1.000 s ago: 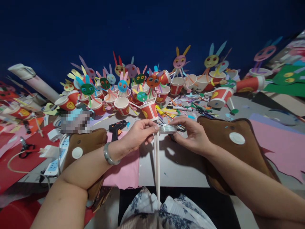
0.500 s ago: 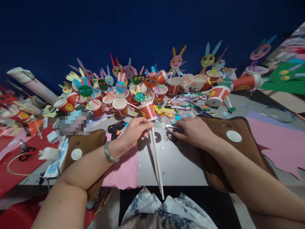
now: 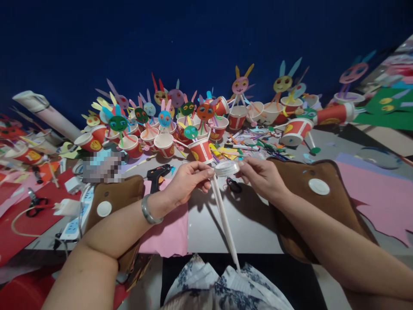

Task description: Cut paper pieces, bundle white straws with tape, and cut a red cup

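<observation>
My left hand (image 3: 190,181) is closed, pinching the top end of some long narrow white strips (image 3: 225,219) that hang down past the table's front edge. Between my two hands sits a small roll of clear tape (image 3: 227,168). The fingers of my right hand (image 3: 263,177) are closed on its right side, and its left side is close to my left fingertips. Just below the tape, black-handled scissors (image 3: 233,185) lie on the table. A black glue gun (image 3: 159,175) rests beyond my left wrist.
Red-and-white paper cups (image 3: 164,145) with paper rabbit figures crowd the back. Paper scraps and markers (image 3: 243,146) lie before them. Brown cushion-like pads (image 3: 300,211) flank my arms. Pink paper (image 3: 171,228) lies under my left forearm, a power strip (image 3: 75,221) farther left.
My right hand has left the scissors on the table and now grips the tape roll, which is raised and tilted. The lower ends of the white strips have swung right.
</observation>
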Available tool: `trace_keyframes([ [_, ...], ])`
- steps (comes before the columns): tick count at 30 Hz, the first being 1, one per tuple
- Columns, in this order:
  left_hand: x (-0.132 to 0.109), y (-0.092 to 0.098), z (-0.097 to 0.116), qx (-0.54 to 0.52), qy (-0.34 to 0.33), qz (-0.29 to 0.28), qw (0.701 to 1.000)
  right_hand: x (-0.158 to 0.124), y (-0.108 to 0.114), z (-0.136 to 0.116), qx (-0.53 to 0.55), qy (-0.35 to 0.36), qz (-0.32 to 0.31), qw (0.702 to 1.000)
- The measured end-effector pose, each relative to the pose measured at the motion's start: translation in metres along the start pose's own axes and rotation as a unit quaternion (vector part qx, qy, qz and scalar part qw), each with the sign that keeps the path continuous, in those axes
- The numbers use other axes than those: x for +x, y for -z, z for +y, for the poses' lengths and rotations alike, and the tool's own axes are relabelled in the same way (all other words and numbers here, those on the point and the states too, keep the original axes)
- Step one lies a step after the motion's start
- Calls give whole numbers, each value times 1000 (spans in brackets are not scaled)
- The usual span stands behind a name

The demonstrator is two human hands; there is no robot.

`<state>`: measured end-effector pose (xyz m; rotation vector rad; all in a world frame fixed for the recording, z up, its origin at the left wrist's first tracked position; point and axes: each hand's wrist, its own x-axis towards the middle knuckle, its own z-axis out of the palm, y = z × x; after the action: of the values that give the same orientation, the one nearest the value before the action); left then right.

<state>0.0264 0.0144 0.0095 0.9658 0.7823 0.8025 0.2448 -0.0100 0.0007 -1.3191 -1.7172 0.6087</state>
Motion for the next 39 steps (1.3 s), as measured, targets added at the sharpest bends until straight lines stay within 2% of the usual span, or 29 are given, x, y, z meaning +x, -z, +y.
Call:
trace_keyframes([
  [2,-1,-2,0,-11,-10,12,1000,-5,-3,-5,63,10,80,995],
  [4,-2,-4,0,-17,-16,24,999,-10,-6,-9,70,33,137,987],
  [6,-4,-6,1,-12,-14,31,999,-15,-9,-12,31,62,109,992],
  [8,-6,-8,1,3,-8,33,999,-19,-12,-14,-9,84,34,996],
  [10,-8,-10,1,17,-5,34,999,-21,-15,-14,-27,100,-12,995],
  [16,-10,-12,-2,28,-11,39,999,-23,-21,-17,-44,106,-12,993],
  [24,-11,-9,-1,22,-22,13,999,-23,-18,-24,6,40,-43,998],
  [27,-11,-9,0,13,-26,5,1000,-22,-18,-27,60,10,-51,997],
  [34,-7,-4,-1,-8,-11,-38,999,-23,-22,-26,223,-97,-89,966],
  [39,-7,-6,1,19,-38,-29,999,-23,-23,-23,271,-147,-128,943],
])
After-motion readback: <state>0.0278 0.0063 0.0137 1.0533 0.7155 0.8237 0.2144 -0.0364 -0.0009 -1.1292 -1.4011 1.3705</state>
